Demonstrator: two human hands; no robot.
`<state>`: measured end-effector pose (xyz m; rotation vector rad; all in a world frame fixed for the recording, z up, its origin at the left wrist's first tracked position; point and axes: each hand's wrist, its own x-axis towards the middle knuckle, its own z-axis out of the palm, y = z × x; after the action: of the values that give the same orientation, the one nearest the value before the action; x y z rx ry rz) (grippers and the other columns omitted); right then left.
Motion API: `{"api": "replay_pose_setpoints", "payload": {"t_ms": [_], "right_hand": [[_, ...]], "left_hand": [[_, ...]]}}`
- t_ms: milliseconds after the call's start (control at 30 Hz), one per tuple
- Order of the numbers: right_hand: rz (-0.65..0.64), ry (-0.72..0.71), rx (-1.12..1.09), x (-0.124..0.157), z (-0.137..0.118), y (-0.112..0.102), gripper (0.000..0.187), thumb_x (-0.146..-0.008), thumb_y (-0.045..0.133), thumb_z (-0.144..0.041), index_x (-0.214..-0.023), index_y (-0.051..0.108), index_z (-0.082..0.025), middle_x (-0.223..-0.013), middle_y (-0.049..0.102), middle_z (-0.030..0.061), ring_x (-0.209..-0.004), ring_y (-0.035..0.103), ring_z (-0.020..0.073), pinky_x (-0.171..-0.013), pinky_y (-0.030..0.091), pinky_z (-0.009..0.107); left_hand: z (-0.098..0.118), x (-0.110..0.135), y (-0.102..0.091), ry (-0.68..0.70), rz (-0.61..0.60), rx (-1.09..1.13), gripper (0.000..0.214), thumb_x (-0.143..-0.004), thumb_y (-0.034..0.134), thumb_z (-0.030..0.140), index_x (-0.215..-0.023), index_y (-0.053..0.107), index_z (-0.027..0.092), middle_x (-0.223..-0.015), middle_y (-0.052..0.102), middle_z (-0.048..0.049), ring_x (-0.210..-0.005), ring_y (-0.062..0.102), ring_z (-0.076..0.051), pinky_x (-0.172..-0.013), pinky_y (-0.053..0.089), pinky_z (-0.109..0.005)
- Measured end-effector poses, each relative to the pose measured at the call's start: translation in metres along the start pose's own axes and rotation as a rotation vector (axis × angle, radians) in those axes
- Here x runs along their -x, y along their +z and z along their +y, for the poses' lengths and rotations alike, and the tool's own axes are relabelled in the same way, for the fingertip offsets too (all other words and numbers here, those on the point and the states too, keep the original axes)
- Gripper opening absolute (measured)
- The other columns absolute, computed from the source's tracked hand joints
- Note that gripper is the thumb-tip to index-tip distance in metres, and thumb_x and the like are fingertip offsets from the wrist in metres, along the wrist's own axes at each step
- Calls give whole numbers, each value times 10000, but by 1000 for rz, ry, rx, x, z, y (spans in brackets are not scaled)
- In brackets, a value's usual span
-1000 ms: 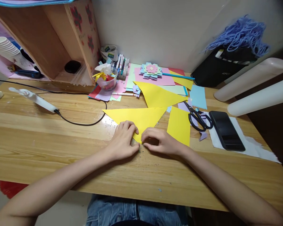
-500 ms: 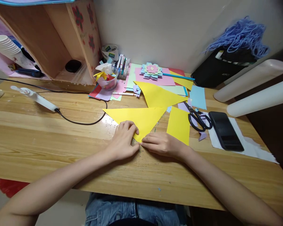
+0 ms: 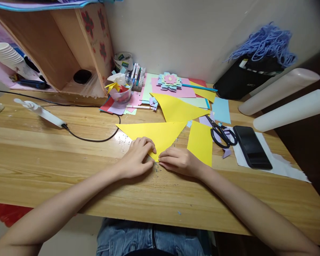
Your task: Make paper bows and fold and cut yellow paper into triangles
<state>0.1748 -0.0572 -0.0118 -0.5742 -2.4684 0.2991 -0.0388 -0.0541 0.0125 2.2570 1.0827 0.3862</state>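
Note:
A triangular sheet of yellow paper [image 3: 160,133] lies in front of me on the wooden desk, its point toward me. My left hand [image 3: 138,158] holds it down along its lower left edge, fingers curled on top and thumb near the point. At the paper's near tip is my right hand [image 3: 178,161], its fingers and thumb drawn together in a pinch; the exact contact is partly hidden. To the right lies a rectangular yellow strip [image 3: 200,142]. Behind is a larger yellow sheet [image 3: 178,107] with a raised, curved edge.
Black scissors [image 3: 222,133] and a phone [image 3: 252,147] lie at the right, near white rolls [image 3: 290,110]. A glue gun [image 3: 42,113] with a black cord rests at the left. At the back are a tub of paper scraps [image 3: 121,94] and a paper flower [image 3: 169,81].
The right hand's fingers have shifted slightly up at the paper's tip, and its thumb shows more. The left hand stays almost in place. The whole view has shifted slightly.

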Motion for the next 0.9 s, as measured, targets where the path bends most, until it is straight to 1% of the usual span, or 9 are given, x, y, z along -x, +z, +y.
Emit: {"api": "replay_pose_setpoints", "payload": {"t_ms": [200,333,433,533,633,667,767,833,900], "right_hand": [[18,20,54,-3,-4,3,124,-847,501,-119,-827,622,-139,-783,676,73,-691,607,143,-598,502,248],[85,100,-21,-7,-7,0,92,-821,524,-114,-820,611,-144,-771,671,69,-706,604,145,-601,503,252],[179,132,-51,-16,-16,-17,74,-804,549,-105,-833,603,-147,-777,671,68,-715,609,147,-624,511,263],[270,188,-57,-31,-32,-49,95,-799,555,-95,-849,599,-165,-751,662,49,-699,613,144,-632,520,272],[323,216,-94,-47,-50,-85,112,-801,576,-119,-868,603,-205,-747,657,31,-638,606,136,-604,525,271],[328,227,-100,-51,-56,-97,118,-801,584,-126,-868,606,-221,-749,657,30,-629,604,138,-589,525,266],[315,284,-113,-65,-68,-125,84,-803,600,-171,-843,617,-242,-717,647,27,-584,592,142,-529,517,259],[249,342,-155,-72,-70,-136,42,-808,600,-202,-822,623,-234,-712,643,24,-565,580,134,-490,506,247],[171,399,-212,-76,-62,-135,38,-811,594,-217,-786,622,-214,-711,637,21,-560,568,120,-474,491,226]], "left_hand": [[-9,-1,-7,143,7,-31,196,-786,538,274,-971,552,208,-1051,550,-63,-996,488,-217,-887,374,-391],[-6,-3,-5,274,89,-85,140,-828,514,263,-929,580,193,-980,616,-53,-919,543,-184,-835,406,-354],[6,-5,-10,395,232,-156,129,-850,468,180,-863,596,171,-858,660,-49,-791,576,-156,-726,434,-305],[30,-5,-26,420,385,-200,129,-850,479,170,-828,605,158,-744,669,-43,-677,586,-143,-622,433,-268],[64,-3,-52,345,413,-130,127,-854,493,220,-853,615,185,-746,679,-25,-672,606,-138,-627,443,-258],[76,-1,-61,301,396,-90,129,-856,490,223,-869,615,193,-783,685,-25,-699,613,-141,-645,448,-259],[106,3,-83,162,353,98,134,-847,502,259,-852,630,220,-766,679,-2,-666,608,-137,-611,457,-241],[116,3,-91,49,310,240,149,-834,512,289,-814,643,221,-741,674,1,-659,607,-145,-572,453,-234],[112,-1,-90,-55,251,361,168,-819,522,310,-783,649,206,-731,672,-6,-677,609,-157,-568,450,-234]]}}
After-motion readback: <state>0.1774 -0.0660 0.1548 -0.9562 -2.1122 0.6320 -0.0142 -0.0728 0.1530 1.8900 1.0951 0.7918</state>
